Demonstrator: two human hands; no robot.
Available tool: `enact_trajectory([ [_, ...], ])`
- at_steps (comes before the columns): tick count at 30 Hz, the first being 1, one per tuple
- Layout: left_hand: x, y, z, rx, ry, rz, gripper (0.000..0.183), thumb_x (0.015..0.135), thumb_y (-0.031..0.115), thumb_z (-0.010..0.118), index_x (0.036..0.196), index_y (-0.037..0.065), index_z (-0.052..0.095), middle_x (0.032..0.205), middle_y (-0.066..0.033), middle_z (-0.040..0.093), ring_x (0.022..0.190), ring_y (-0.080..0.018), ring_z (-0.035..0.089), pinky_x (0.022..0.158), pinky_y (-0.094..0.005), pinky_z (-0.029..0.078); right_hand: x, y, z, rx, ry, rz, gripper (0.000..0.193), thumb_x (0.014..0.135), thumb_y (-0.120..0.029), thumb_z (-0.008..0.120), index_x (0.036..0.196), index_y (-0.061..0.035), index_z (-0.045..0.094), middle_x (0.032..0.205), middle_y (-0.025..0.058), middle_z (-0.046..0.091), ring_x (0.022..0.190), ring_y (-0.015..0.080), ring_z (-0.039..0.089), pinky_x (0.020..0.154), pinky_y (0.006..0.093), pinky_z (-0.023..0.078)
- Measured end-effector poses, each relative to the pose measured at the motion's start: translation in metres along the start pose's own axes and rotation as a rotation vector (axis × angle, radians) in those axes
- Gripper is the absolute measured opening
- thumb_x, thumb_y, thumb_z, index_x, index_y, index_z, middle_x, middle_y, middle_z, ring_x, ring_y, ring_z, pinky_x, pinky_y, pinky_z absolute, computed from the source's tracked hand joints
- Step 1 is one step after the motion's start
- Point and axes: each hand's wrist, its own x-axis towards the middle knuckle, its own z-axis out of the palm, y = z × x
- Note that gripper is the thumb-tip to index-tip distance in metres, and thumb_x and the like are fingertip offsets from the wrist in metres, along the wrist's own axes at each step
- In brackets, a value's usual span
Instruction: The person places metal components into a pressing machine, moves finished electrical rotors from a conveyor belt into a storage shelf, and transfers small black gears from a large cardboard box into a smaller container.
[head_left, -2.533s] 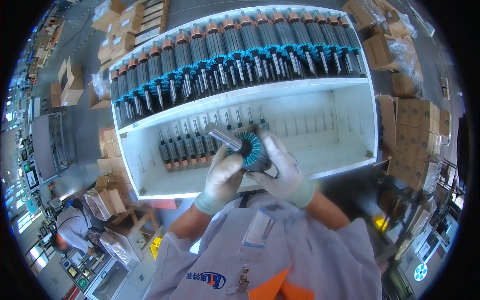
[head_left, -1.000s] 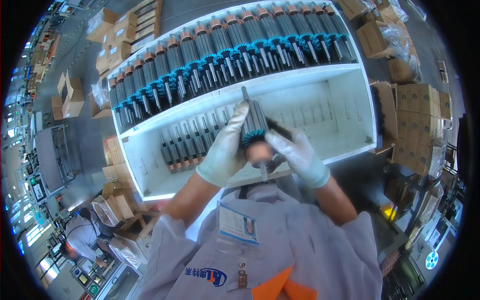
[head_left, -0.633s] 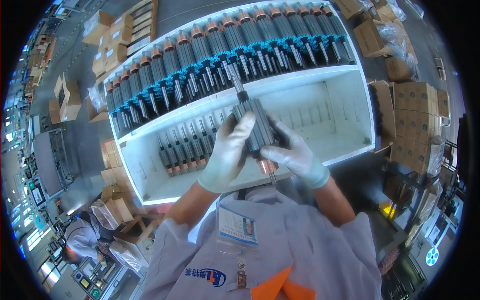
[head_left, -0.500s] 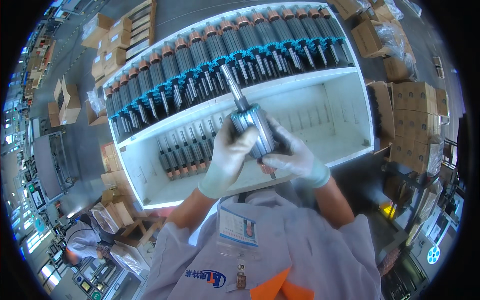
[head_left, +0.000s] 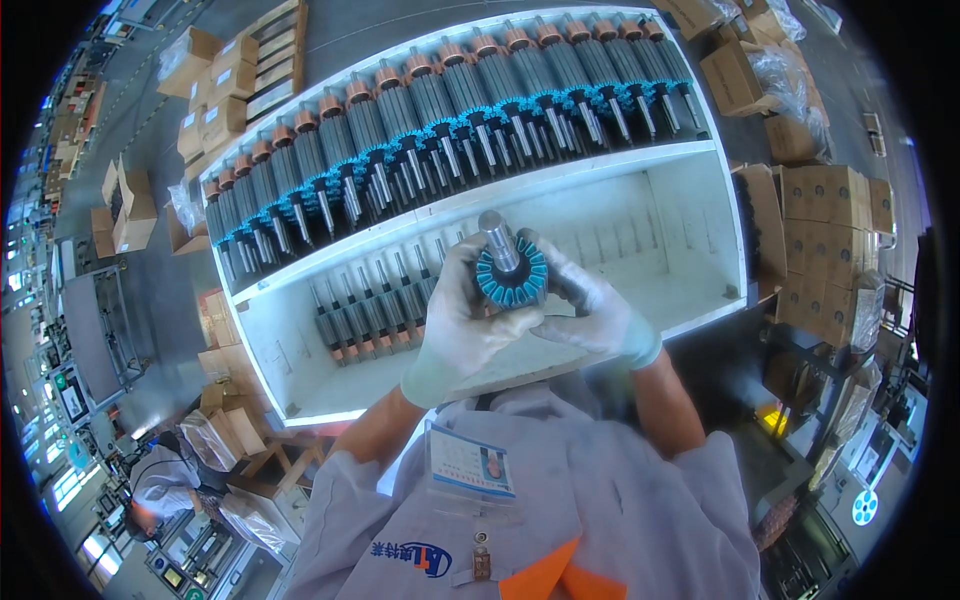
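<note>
One co-worker (head_left: 165, 478) bends at the far left, with one wooden pallet (head_left: 297, 50) farther up. One white crate (head_left: 690, 215) with two compartments fills the middle. Its upper compartment is packed with rotors (head_left: 430, 98): about eighteen copper ends show along the far edge, but the shafts below crowd too closely to count. In the lower compartment stands one shorter row of rotors (head_left: 372, 312); about eight show, the left hand (head_left: 462, 322) covering the row's right end. That gloved hand and the right hand (head_left: 598, 310) clamp one held rotor (head_left: 515, 288) between them, above the lower compartment. Half a second ago its grey flank faced up, its shaft pointed toward the upper compartment and its copper end showed; now the turquoise slotted end faces the camera, the shaft points up at it, and the copper is hidden.
</note>
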Motion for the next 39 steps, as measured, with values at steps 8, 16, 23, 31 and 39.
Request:
enact_trajectory([
  [8, 0.017, -0.046, -0.003, 0.309, 0.113, -0.077, 0.073, 0.076, -0.007, 0.075, 0.138, -0.003, 0.037, 0.115, -0.0103, 0.061, 0.104, -0.0169, 0.065, 0.085, -0.0305, 0.058, 0.010, 0.017, 0.002, 0.287, 0.097, 0.204, 0.081, 0.087, -0.016, 0.080, 0.153, 0.0000, 0.035, 0.141, 0.0120, 0.052, 0.127, 0.0162, 0.052, 0.105, 0.0319, 0.045],
  [16, 0.006, -0.114, -0.055, 0.455, 0.012, -0.287, 0.088, 0.086, 0.017, 0.077, 0.153, -0.007, 0.025, 0.132, -0.0194, 0.060, 0.113, -0.0251, 0.062, 0.098, -0.0376, 0.051, 0.024, 0.148, -0.022, 0.199, 0.392, 0.641, 0.050, 0.085, -0.021, 0.080, 0.125, -0.0005, 0.058, 0.109, 0.0072, 0.067, 0.097, 0.0142, 0.065, 0.086, 0.0304, 0.055],
  [23, -0.037, -0.110, -0.129, 0.171, 0.375, -0.491, 0.052, 0.095, 0.014, 0.066, 0.140, -0.005, 0.049, 0.122, -0.0116, 0.065, 0.108, -0.0177, 0.063, 0.091, -0.0310, 0.052, 0.040, 0.282, -0.083, -0.597, 0.296, 1.038, 0.072, 0.073, -0.045, 0.083, 0.126, -0.0020, 0.063, 0.119, 0.0192, 0.068, 0.107, 0.0311, 0.068, 0.092, 0.0379, 0.054],
  [31, -0.046, -0.137, -0.100, 0.194, 0.399, -0.534, 0.046, 0.095, 0.013, 0.065, 0.136, -0.006, 0.054, 0.115, -0.0099, 0.066, 0.101, -0.0146, 0.063, 0.086, -0.0293, 0.051, 0.047, 0.326, -0.070, -0.813, 0.232, 1.071, 0.070, 0.071, -0.045, 0.079, 0.123, 0.0010, 0.065, 0.122, 0.0253, 0.066, 0.117, 0.0367, 0.063, 0.100, 0.0415, 0.051],
  [39, -0.019, -0.139, 0.043, 0.365, 0.237, -0.367, 0.041, 0.096, 0.012, 0.064, 0.133, -0.005, 0.057, 0.113, -0.0072, 0.068, 0.099, -0.0119, 0.063, 0.086, -0.0263, 0.050, -0.014, 0.208, -0.110, -0.827, -0.096, 0.421, 0.041, 0.086, -0.034, 0.058, 0.108, -0.0024, 0.072, 0.107, 0.0235, 0.071, 0.103, 0.0384, 0.068, 0.093, 0.0473, 0.052],
])
